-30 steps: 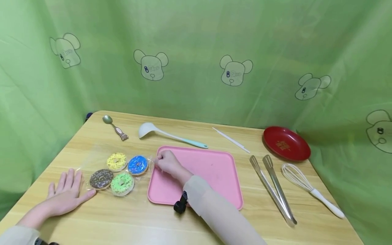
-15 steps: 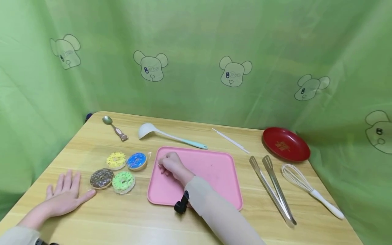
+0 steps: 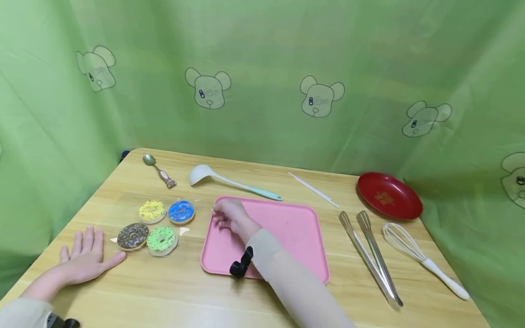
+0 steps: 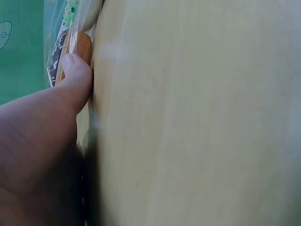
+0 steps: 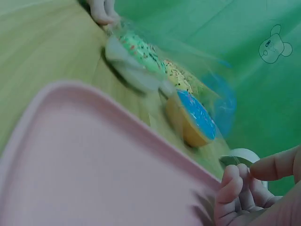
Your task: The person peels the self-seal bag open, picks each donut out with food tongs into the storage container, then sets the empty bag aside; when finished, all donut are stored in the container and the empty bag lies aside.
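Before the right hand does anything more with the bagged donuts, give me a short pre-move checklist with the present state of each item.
1. Left hand flat on the table, thumb at the clear bag's edge by the chocolate donut: ok.
2. Right hand has hold of the bag: cannot tell; fingers curled over the pink tray's left rim.
3. All four donuts inside the bag: cannot tell.
4. Tray surface free for donuts: ok.
5. Ladle and tongs lie apart from both hands: ok.
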`<state>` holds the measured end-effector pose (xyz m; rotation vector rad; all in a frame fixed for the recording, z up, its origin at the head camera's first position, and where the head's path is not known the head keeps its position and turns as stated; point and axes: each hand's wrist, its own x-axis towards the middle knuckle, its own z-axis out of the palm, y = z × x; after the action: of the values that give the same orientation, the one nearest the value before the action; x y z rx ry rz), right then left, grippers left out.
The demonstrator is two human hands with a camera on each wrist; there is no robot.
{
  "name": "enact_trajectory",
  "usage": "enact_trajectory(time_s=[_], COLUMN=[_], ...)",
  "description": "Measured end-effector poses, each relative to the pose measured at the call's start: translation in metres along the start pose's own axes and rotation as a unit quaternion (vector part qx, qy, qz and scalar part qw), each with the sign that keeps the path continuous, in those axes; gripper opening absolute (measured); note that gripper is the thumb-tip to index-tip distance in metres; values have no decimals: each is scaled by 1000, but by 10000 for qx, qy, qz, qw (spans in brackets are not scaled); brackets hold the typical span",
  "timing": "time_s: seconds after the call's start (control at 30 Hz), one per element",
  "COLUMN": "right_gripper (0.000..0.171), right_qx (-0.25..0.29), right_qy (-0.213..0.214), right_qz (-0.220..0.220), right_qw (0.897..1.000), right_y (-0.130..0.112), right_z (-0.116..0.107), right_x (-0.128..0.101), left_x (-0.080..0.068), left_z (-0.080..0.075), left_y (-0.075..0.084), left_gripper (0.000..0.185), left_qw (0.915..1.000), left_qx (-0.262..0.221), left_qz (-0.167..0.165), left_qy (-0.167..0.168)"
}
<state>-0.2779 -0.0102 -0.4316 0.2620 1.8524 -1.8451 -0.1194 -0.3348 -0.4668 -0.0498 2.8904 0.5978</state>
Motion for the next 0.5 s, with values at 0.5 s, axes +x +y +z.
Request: enact_trajectory(time_s=[0.5], right_gripper=[29], right_qx=[-935], right_qy=[-441], right_qz=[-957], right_qw=[9900], right_y=[0], right_z=[-56], right_x=[-20], left_x=[16], left_z=[-12], left_y=[24], left_gripper=[95], left_qw=[9929], left_qx=[-532], left_qz=[865], left_qy=[616])
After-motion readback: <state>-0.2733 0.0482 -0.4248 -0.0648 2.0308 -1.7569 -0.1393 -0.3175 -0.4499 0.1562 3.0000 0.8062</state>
